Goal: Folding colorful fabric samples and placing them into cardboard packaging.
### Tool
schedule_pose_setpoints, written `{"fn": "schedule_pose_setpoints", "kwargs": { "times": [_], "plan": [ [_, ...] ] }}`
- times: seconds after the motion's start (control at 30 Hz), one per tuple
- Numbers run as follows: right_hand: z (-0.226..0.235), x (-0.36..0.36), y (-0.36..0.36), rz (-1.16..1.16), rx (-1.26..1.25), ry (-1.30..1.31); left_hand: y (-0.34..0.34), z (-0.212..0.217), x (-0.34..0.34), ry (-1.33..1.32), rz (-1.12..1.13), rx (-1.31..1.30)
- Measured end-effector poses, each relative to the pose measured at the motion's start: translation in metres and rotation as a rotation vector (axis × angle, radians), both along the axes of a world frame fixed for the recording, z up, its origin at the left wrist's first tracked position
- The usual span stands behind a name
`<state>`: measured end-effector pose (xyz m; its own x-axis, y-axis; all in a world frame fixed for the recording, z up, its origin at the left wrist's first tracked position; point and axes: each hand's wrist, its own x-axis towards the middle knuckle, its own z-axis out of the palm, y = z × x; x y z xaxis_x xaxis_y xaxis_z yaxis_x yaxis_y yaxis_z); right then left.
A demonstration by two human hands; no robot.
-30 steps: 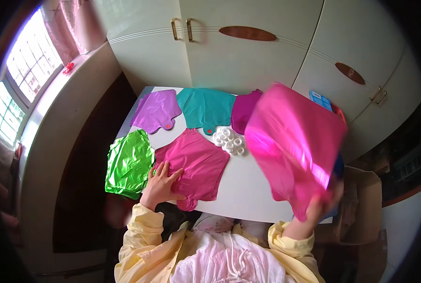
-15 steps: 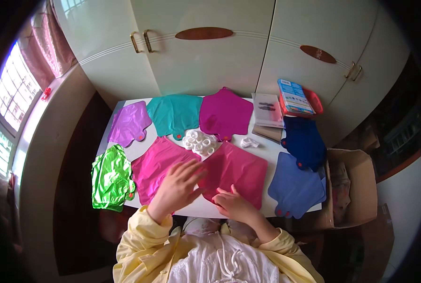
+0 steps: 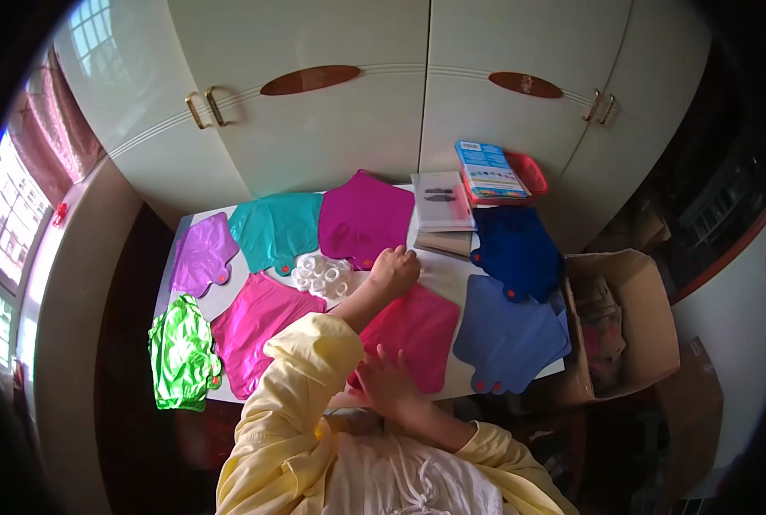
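Note:
Reaching over the table, my left hand (image 3: 396, 271) has its fingers bent down at a small white bundle (image 3: 425, 268), which it mostly covers. Whether the bundle is in its grip is hidden. My right hand (image 3: 387, 384) lies with fingers spread at the near edge of a deep pink flat foil piece (image 3: 430, 330), shaped with lobes. A brighter pink foil piece (image 3: 259, 322) is left of my left forearm. Just beyond that one sits a heap of small white rings or rolls (image 3: 321, 275). A magenta foil piece (image 3: 366, 215) lies beyond my left hand.
More foil pieces line the white table: green (image 3: 180, 352), purple (image 3: 203, 249), teal (image 3: 277, 227), navy (image 3: 518, 249), light blue (image 3: 512, 335). Books (image 3: 443, 204) and a red basket (image 3: 530, 172) stand at the back right. An open cardboard box (image 3: 649, 335) adjoins the table's right side.
My left hand has moved forward and right, from above the pink foil pieces to the small white bundle. My right hand stays near the table's front edge. The view has shifted rightward.

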<state>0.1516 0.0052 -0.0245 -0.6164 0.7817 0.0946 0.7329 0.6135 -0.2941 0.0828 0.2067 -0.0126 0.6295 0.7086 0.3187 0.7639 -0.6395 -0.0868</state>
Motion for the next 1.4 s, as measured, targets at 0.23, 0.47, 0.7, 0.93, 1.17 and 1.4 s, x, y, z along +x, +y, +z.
{"fn": "schedule_pose_setpoints", "kwargs": {
  "times": [0.23, 0.47, 0.7, 0.93, 1.17, 1.4],
  "plan": [
    [0.015, -0.006, -0.005, -0.020, -0.097, -0.211, 0.017, -0.011, -0.001, -0.084, -0.081, -0.037],
    [0.021, 0.009, -0.003, -0.111, 0.017, -0.064, 0.014, -0.007, 0.007, -0.215, -0.090, -0.056],
    [0.033, 0.138, 0.013, -0.378, 0.193, -0.124, -0.043, 0.031, -0.001, -0.035, 0.070, -0.195],
    [0.000, 0.164, 0.005, -0.317, 0.417, -0.118, -0.108, 0.030, 0.001, 0.328, 0.115, -0.638],
    [0.000, 0.159, 0.001, -0.307, 0.521, -0.183, -0.116, 0.023, -0.004, 0.320, 0.072, -0.554],
    [0.000, 0.161, -0.008, -0.324, 0.513, -0.178, -0.109, 0.023, 0.005, 0.199, -0.101, -0.427]
  ]
}}
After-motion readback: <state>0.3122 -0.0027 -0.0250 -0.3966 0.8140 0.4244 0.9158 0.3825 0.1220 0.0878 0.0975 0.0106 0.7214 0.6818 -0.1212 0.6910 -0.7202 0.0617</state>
